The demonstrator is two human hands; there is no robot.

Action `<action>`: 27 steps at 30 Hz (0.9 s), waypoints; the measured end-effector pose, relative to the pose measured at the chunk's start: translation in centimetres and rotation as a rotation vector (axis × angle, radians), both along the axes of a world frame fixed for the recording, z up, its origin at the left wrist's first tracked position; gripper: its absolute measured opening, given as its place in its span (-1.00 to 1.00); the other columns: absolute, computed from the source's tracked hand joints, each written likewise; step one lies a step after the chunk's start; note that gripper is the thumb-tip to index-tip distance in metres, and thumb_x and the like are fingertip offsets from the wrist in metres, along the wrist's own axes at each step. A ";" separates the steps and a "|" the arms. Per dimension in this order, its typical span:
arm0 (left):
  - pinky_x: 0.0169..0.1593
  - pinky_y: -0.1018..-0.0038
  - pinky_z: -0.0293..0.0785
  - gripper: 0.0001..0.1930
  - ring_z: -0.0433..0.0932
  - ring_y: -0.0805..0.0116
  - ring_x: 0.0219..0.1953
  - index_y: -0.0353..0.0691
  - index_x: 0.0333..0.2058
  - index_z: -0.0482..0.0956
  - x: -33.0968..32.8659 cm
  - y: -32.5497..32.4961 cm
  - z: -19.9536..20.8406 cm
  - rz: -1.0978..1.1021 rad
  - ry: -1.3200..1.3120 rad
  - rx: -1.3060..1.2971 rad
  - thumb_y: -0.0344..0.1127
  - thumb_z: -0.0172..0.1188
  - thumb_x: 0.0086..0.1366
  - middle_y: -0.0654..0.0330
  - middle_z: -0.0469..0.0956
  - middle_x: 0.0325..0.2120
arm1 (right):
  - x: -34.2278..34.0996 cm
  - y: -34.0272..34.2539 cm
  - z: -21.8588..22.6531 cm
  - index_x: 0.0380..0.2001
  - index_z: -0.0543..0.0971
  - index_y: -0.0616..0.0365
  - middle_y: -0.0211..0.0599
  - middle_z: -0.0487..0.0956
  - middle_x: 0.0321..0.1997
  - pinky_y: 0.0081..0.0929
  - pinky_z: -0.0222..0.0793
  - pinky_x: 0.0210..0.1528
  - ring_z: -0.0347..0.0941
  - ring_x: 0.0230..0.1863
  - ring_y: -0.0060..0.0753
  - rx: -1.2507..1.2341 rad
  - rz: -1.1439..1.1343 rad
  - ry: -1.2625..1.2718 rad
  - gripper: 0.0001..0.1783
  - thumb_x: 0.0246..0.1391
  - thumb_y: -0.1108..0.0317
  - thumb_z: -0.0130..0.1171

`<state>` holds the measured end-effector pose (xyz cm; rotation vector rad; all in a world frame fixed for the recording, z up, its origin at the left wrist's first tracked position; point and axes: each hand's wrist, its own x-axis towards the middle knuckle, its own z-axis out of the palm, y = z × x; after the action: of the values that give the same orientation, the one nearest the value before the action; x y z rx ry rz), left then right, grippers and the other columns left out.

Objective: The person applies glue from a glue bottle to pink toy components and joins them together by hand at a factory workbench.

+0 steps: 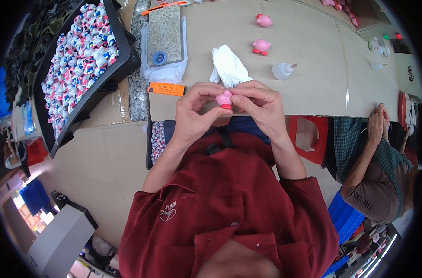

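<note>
Between the fingertips of both hands is a small pink toy figure (224,98) with a red foot, held just above the table's near edge. My left hand (198,107) pinches it from the left with thumb and fingers. From the right, my right hand (261,105) grips it the same way. A crumpled white cloth (229,66) lies right behind my hands. Farther back on the table stand two more pink figures, one (261,46) nearer and another (264,20) beyond it. To their right, a white squeeze bottle (283,70) with a thin tip leans on the tabletop.
At left, a black bin (127,60) holds many white, pink and blue figures. Near it are an orange box (166,89), a stone slab (164,34) with a blue cap (159,57), and an orange cutter (164,6). A co-worker (375,176) sits at right beside a red stool (308,139).
</note>
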<state>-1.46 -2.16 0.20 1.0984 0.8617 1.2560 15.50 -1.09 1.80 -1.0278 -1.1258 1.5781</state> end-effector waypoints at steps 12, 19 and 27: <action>-0.02 0.49 0.38 -0.55 0.43 0.40 -0.13 -0.35 -0.15 0.43 -1.4 0.4 -0.1 0.031 0.200 0.148 -0.62 0.31 -0.09 0.15 0.34 -0.16 | -1.1 3.6 -1.0 -0.25 0.55 0.19 -0.36 0.50 -0.41 -0.64 0.28 -0.54 0.41 -0.51 -0.60 0.638 -0.180 -0.776 -0.73 -0.13 0.49 0.25; -0.06 0.52 0.40 -0.54 0.49 0.41 -0.17 -0.29 -0.14 0.45 -0.3 -0.3 0.2 0.133 0.307 0.003 -0.56 0.33 -0.10 0.18 0.51 -0.24 | -2.1 1.1 2.1 -0.25 0.51 0.34 -0.51 0.47 -0.57 -0.80 0.26 -0.54 0.38 -0.54 -0.80 -0.039 0.010 -0.098 -0.74 -0.09 0.55 0.21; -0.03 0.44 0.42 -0.46 0.47 0.32 -0.08 -0.35 -0.04 0.31 -1.0 -0.1 -0.7 0.007 -0.104 -0.091 -0.62 0.28 -0.04 0.05 0.45 -0.13 | -0.8 1.9 1.0 -0.24 0.51 0.36 -0.35 0.54 -0.33 -0.74 0.36 -0.46 0.44 -0.45 -0.74 0.000 0.073 0.005 -0.72 -0.11 0.57 0.20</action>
<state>-2.47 -2.27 -0.54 0.9506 0.8360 1.2569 14.70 0.78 2.76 -0.9923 -1.1713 1.6371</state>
